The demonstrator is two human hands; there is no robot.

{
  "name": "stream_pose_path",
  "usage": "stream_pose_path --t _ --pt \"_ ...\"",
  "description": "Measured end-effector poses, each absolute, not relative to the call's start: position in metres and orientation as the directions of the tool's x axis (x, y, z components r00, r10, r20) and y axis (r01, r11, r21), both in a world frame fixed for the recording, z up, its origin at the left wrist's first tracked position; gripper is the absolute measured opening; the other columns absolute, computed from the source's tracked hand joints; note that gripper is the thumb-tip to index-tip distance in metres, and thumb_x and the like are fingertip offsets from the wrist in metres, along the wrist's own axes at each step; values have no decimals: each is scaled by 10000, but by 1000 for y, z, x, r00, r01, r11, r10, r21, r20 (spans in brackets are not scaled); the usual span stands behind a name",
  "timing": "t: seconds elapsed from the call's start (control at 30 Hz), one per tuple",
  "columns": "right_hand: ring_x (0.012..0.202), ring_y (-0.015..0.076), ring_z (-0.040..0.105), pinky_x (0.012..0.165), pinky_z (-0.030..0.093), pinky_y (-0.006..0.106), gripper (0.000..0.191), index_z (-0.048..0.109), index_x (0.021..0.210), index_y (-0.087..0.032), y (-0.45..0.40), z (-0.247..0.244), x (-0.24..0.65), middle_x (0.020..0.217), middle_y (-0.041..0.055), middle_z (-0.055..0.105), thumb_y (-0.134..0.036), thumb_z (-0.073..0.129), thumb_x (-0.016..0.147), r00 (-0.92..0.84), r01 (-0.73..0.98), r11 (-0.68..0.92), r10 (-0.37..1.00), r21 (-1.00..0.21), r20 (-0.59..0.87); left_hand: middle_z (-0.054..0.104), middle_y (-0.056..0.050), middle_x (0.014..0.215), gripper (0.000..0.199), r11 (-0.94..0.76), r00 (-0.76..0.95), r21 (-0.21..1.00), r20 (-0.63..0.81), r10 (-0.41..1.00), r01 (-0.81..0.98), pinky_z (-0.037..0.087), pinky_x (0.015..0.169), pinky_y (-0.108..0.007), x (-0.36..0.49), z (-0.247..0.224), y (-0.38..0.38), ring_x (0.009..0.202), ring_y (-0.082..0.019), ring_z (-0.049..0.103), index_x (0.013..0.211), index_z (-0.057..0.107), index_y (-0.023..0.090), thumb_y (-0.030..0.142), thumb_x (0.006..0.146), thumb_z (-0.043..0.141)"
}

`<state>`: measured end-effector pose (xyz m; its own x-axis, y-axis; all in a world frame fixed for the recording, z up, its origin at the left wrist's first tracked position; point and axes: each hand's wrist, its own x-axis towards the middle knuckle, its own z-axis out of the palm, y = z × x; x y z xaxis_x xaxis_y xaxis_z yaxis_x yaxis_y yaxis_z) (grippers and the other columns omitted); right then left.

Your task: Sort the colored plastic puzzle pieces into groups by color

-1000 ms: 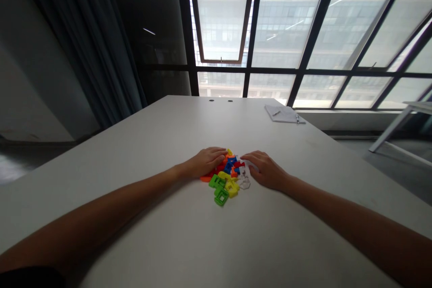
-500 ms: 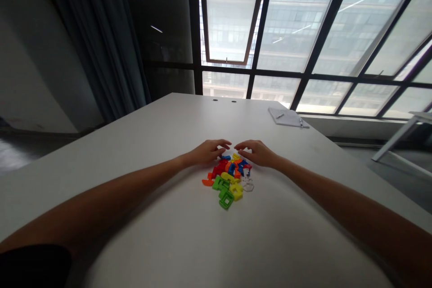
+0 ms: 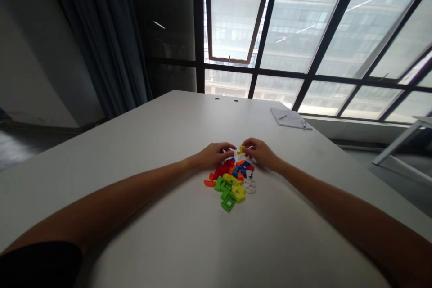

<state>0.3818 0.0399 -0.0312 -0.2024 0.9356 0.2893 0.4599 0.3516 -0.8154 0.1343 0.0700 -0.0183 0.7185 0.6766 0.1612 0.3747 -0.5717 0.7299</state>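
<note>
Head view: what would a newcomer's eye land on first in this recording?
A heap of multicoloured plastic pieces stands out on the white table, just below the left hand. The right hand pinches a small yellow plastic piece above the heap. Tall black-framed windows fill the background.

Looks like an office or meeting room: a long white table with a white paper notepad near its far corner, tall black-framed windows facing another building, a dark floor-length curtain
</note>
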Motion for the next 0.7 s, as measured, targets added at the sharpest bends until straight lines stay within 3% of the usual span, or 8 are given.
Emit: stream_pose_path --t 0.17,0.37,0.53,0.7 --pt "724 199 705 658 581 322 254 637 929 -209 28 -37 368 812 25 720 -423 727 825 -93 402 405 910 -821 403 762 -54 992 537 -608 684 665 196 702 433 495 734 -295 142 -20 71 828 -202 659 1042 771 198 634 959 469" --pt "838 211 696 826 623 395 211 642 901 -212 17 -31 356 930 61 681 -422 666 897 -122 488 611 754 -623 645 755 -41 928 453 -631 681 677 257 686 379 476 659 -275 141 -24 71 719 -171 628 996 766 192 599 918 582" --pt "1003 222 696 921 627 427 203 654 973 -223 13 -36 359 1122 82 674 -406 689 892 -179 424 662 731 -619 659 749 -37 949 364 -677 570 615 410 712 404 478 674 -266 137 -30 67 708 -154 614 978 770 193 519 916 621" --pt "998 230 706 930 603 434 154 661 1019 -229 15 -41 362 1096 67 725 -312 697 895 -195 483 678 701 -555 686 729 -33 932 338 -715 547 569 475 689 407 469 657 -259 136 -31 63 657 -131 596 986 780 201 499 917 638"
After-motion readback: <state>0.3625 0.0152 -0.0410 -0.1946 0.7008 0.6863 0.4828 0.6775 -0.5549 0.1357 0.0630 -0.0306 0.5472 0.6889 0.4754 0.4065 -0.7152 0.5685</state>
